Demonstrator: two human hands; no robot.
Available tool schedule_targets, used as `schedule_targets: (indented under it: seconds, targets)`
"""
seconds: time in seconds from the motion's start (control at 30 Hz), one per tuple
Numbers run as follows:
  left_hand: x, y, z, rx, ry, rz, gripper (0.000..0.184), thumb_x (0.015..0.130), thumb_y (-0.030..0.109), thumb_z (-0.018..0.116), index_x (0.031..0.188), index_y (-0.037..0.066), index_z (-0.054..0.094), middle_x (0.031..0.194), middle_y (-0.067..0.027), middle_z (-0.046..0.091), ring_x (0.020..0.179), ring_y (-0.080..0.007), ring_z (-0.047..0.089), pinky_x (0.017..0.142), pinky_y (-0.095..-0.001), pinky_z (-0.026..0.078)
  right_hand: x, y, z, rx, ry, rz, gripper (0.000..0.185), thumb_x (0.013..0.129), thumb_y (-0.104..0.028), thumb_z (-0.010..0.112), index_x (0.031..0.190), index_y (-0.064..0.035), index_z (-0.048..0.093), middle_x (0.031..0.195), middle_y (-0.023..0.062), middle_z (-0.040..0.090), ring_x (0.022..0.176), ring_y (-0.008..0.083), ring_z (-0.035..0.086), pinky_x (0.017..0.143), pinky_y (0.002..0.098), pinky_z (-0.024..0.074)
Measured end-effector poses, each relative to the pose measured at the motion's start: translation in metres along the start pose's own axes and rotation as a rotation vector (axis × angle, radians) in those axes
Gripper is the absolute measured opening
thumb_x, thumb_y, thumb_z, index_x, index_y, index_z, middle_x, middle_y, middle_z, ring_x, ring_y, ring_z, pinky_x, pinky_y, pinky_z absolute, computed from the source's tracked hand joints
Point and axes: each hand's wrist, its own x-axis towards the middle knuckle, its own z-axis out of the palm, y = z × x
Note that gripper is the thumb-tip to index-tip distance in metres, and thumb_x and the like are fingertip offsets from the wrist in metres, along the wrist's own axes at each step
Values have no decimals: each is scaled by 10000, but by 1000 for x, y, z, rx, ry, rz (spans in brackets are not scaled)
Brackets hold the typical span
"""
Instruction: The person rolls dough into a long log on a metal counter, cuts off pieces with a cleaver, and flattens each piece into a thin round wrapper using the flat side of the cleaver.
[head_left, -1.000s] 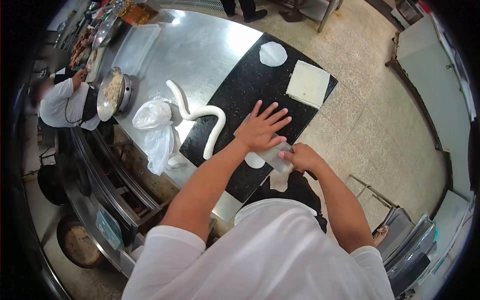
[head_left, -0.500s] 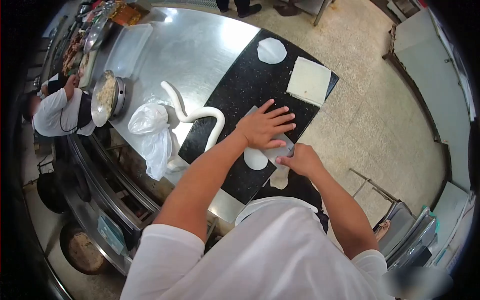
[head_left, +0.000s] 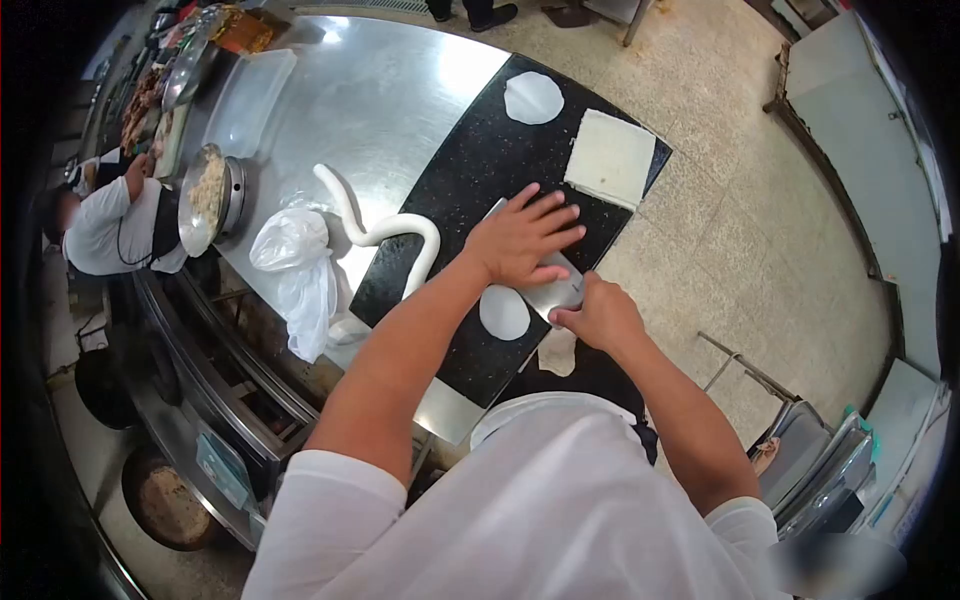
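My left hand (head_left: 522,240) lies flat with spread fingers on the blade of a wide cleaver (head_left: 556,290). My right hand (head_left: 604,312) is closed round the cleaver's handle end at the board's near right edge. Whatever is under the blade is hidden. Beside the blade, a thin round dough wrapper (head_left: 504,313) rests on the black board (head_left: 462,365). Another pale dough disc (head_left: 534,98) is at the far end. A long, curved dough rope (head_left: 385,230) runs from the steel table onto the board, its near end hidden behind my left forearm.
A folded white cloth (head_left: 612,160) sits on the board's far right corner. Left on the steel table (head_left: 390,90) are a plastic bag (head_left: 290,240), a bowl of filling (head_left: 205,200) and a clear tray (head_left: 252,105). A co-worker (head_left: 110,225) stands at the far left.
The view has shifted slightly, moving the board's things a little left and up. The cleaver's blade now catches more light. Both hands keep their hold on it.
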Motion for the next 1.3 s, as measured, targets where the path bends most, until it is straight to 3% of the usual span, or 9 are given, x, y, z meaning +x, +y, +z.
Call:
schedule_targets:
  seconds: [0.13, 0.23, 0.3, 0.37, 0.53, 0.67, 0.77, 1.03, 1.3]
  targets:
    - [-31, 55, 27, -52, -22, -15, 705, 908, 619, 608, 1468, 190, 589, 1615, -163, 436, 1543, -388, 310, 1258, -621, 143, -44, 39, 47, 165, -132, -8, 671, 804, -386, 857, 1213, 41, 540, 1030, 309, 719, 959, 480, 713, 840, 539, 569]
    - [-29, 93, 28, -130, -45, 23, 689, 905, 664, 581, 1427, 216, 627, 1542, -85, 533, 1529, -329, 354, 1259, -614, 169, -60, 44, 53, 129, -187, 41, 724, 784, -373, 873, 1255, 43, 513, 1029, 317, 717, 939, 489, 712, 825, 543, 568]
    - [-21, 77, 30, -86, -123, 66, 674, 896, 660, 601, 1403, 219, 643, 1499, -56, 570, 1501, -298, 401, 1251, -608, 198, -57, 41, 43, 91, -73, 134, 752, 760, -388, 890, 1257, 26, 507, 980, 286, 731, 936, 476, 719, 818, 536, 573]
    - [-2, 51, 20, 51, 24, 14, 663, 911, 652, 595, 1358, 168, 661, 1453, -66, 598, 1450, -291, 459, 1235, -608, 224, -30, 34, 12, 99, -25, 69, 746, 744, -413, 896, 1229, 19, 530, 981, 266, 737, 932, 460, 726, 812, 526, 578]
    - [7, 10, 10, 13, 70, -72, 676, 903, 616, 643, 1433, 196, 620, 1573, -119, 490, 1501, -332, 387, 1245, -620, 184, 3, 16, -7, -19, -11, -48, 693, 753, -424, 878, 1176, 24, 563, 983, 292, 726, 951, 462, 723, 820, 526, 579]
    - [-37, 67, 30, -38, -29, -67, 662, 934, 627, 581, 1432, 192, 619, 1596, -149, 461, 1539, -389, 319, 1250, -639, 151, -41, 52, 40, 180, -126, -124, 706, 763, -412, 874, 1197, 39, 546, 964, 313, 718, 963, 475, 716, 826, 531, 575]
    - [-23, 101, 42, -63, -52, 8, 656, 917, 677, 574, 1373, 214, 664, 1545, -106, 524, 1522, -347, 359, 1235, -661, 169, -50, 74, 43, 150, -250, -16, 730, 763, -402, 876, 1219, 50, 529, 971, 307, 719, 973, 480, 711, 833, 538, 568]
    - [21, 37, 18, 74, 97, -178, 688, 911, 632, 623, 1412, 160, 633, 1544, -115, 514, 1496, -337, 385, 1236, -625, 200, 11, 43, -37, -75, -78, -125, 667, 757, -429, 876, 1141, 29, 581, 980, 269, 738, 946, 450, 727, 822, 529, 573]
    - [-47, 68, 28, -37, -60, -105, 715, 907, 653, 607, 1469, 211, 590, 1589, -106, 471, 1536, -334, 336, 1254, -620, 173, -29, 54, 53, 193, -195, -113, 644, 782, -405, 863, 1159, 50, 608, 952, 294, 732, 943, 471, 726, 857, 531, 566]
